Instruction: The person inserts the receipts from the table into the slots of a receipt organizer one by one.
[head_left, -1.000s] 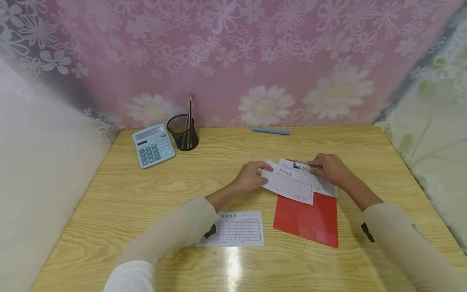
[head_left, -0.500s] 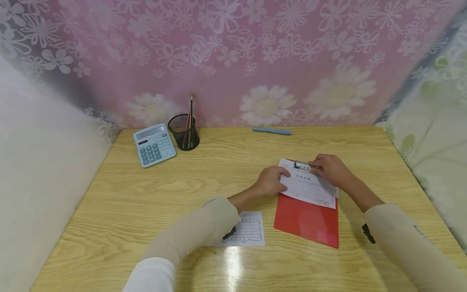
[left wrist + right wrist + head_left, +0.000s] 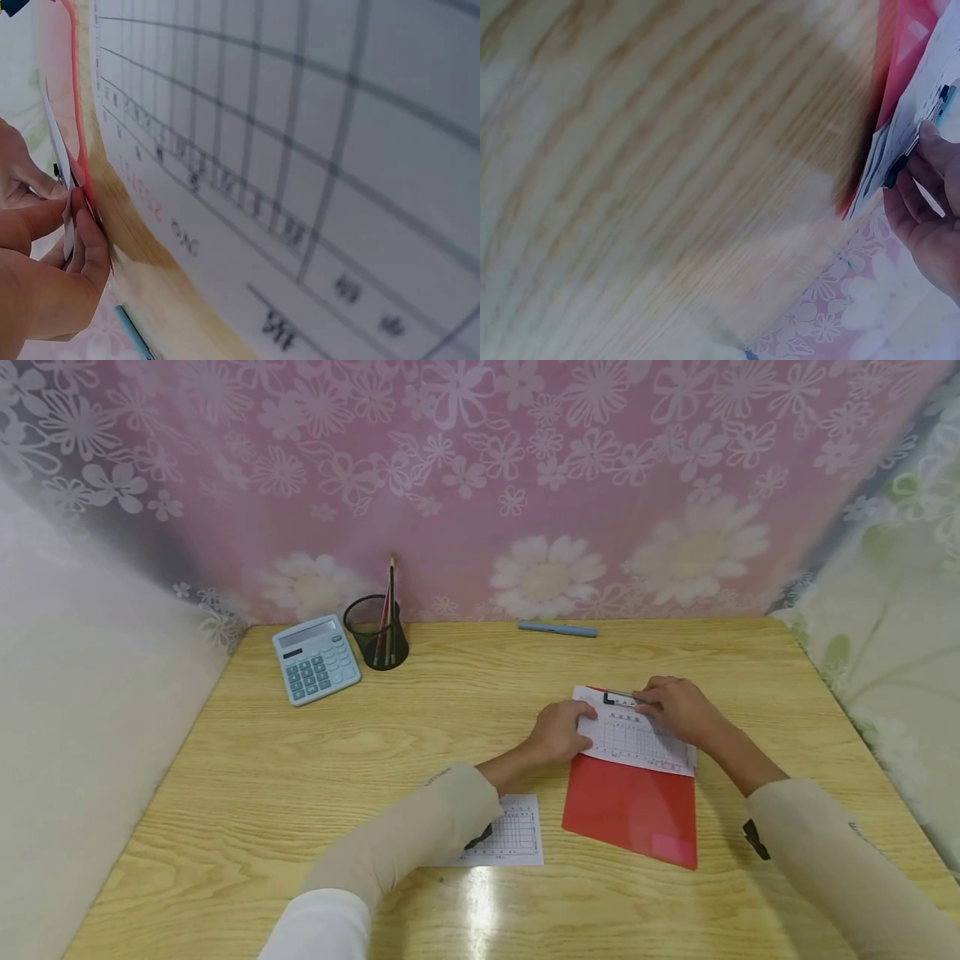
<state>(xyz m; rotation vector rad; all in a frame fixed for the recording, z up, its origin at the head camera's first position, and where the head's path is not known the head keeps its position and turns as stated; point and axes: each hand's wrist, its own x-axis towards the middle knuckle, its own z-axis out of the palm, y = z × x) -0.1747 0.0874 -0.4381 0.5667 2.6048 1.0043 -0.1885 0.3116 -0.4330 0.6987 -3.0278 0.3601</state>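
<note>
A red clipboard [image 3: 630,810] lies on the right part of the table, its upper half covered by printed paper forms [image 3: 637,742]. My left hand [image 3: 558,732] pinches the left edge of the top form between thumb and fingers, which the left wrist view shows too, with the form [image 3: 57,139] between them. At the board's top, my right hand [image 3: 681,710] grips the metal clip [image 3: 622,698]. In the right wrist view, thumb and fingers hold the clip [image 3: 917,142] over several stacked sheets. How far the clip is raised, I cannot tell.
Another printed form [image 3: 517,839] lies on the wooden table, partly under my left forearm. A blue calculator [image 3: 317,660] and a black mesh pen cup [image 3: 381,639] stand at the back left. A blue pen [image 3: 557,629] lies near the back edge.
My left hand has carried the form rightward onto the clipboard, and it has since shifted slightly up and straightened over the other sheets. My right hand has stayed at the clip.
</note>
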